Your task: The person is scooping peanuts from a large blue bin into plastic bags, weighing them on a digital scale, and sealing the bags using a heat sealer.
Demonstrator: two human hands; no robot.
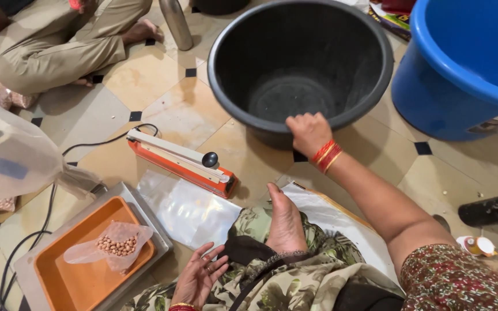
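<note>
Seated on a tiled floor point(162, 109), we crowd a tight patch: orange tray point(82, 276) holding a bag of peanuts point(116, 245) at left, sealer point(183, 161) beyond. Our left hand point(200, 276) rests open-palmed, empty. Our right hand point(308, 133) grips the black tub's point(301, 63) near rim; a blue tub point(462, 69) stands just beside.

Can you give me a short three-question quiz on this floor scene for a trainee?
1. True or false: the right hand grips the rim of the black tub.
2. What lies in the orange tray? A) a small clear bag of peanuts B) a spoon C) a blue lid
3. Where does the orange heat sealer lie relative to the black tub?

Key: 1 true. 2 A. 3 On the floor, left of and nearer than the tub; the open left hand is nearer still.
</note>
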